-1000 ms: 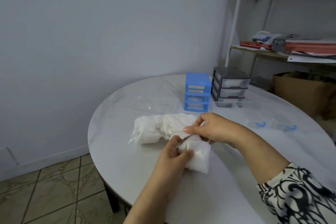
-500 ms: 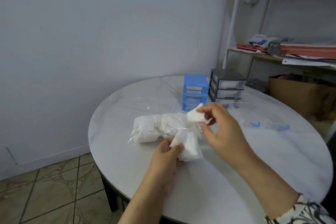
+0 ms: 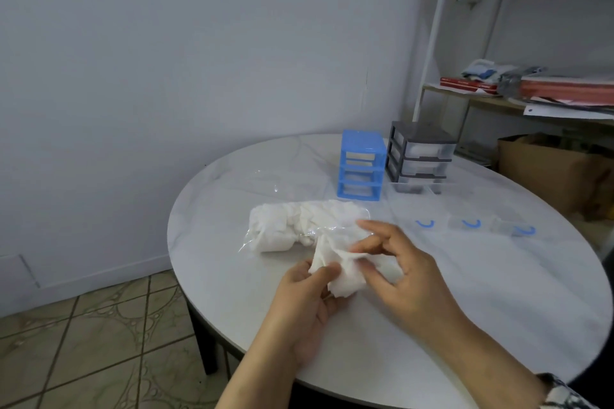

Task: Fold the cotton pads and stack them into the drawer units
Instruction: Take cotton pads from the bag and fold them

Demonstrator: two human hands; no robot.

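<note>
A: Where do the round white marble-look bench (image 3: 498, 292) and the drawer units stand from the hands?

B: The blue plastic drawer unit (image 3: 361, 164) and the grey plastic drawer unit (image 3: 419, 156) are at the far side, well apart, beyond the clear plastic bag of white cotton pads (image 3: 299, 226).

A: And the pad in work?

B: The crumpled white cotton pad (image 3: 344, 271) is between both hands, above the near bench. The left hand (image 3: 309, 302) pinches its left edge, the right hand (image 3: 402, 272) pinches its right part. The right one is nearer to the units, I think.

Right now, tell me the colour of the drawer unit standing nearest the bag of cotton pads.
Blue drawer unit, seen in the head view.
</note>
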